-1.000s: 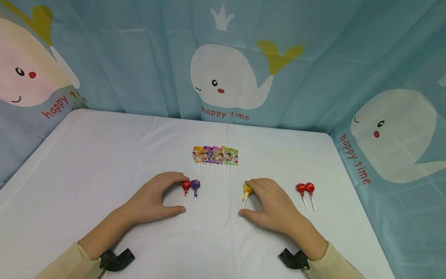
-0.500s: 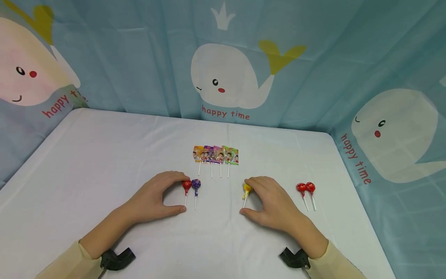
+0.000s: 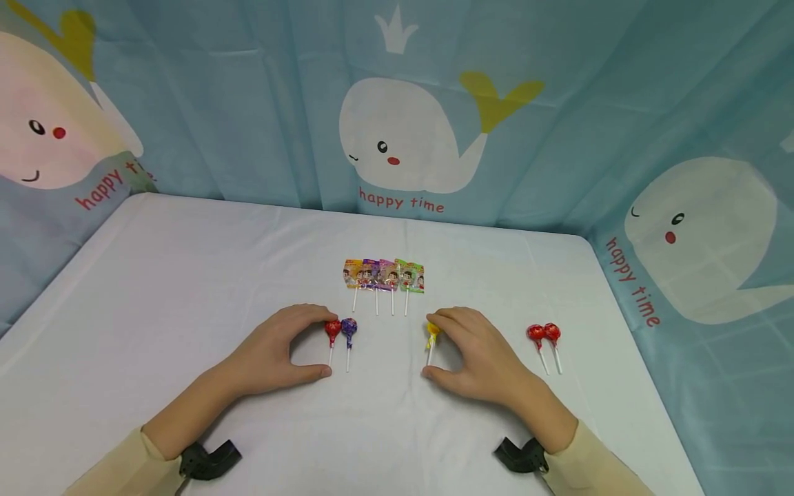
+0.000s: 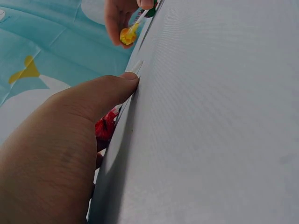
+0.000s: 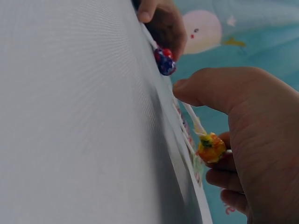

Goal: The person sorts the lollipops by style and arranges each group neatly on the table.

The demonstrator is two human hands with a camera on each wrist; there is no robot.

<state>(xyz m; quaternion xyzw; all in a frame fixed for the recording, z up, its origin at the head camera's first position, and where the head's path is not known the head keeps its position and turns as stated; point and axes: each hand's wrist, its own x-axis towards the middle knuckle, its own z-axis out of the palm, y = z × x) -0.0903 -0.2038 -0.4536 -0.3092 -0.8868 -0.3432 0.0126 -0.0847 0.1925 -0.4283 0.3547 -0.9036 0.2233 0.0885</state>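
Note:
In the head view my left hand holds a red lollipop lengthwise, fingers at the candy and thumb at the stick's end. Touching its right side lies a purple lollipop. My right hand holds a yellow lollipop the same way, with the thumb at the foot of the stick. From the right wrist, the yellow-orange candy shows against the fingers. The left wrist view has the red candy partly hidden behind the thumb.
Several bagged lollipops lie in an overlapping row farther back on the white tablecloth. Two red lollipops lie side by side at the right. A blue whale-print curtain borders the table's back and sides.
My right hand has shifted slightly left and away from me, carrying the yellow lollipop, whose stick now stands straighter. The left hand and red lollipop have stayed put.

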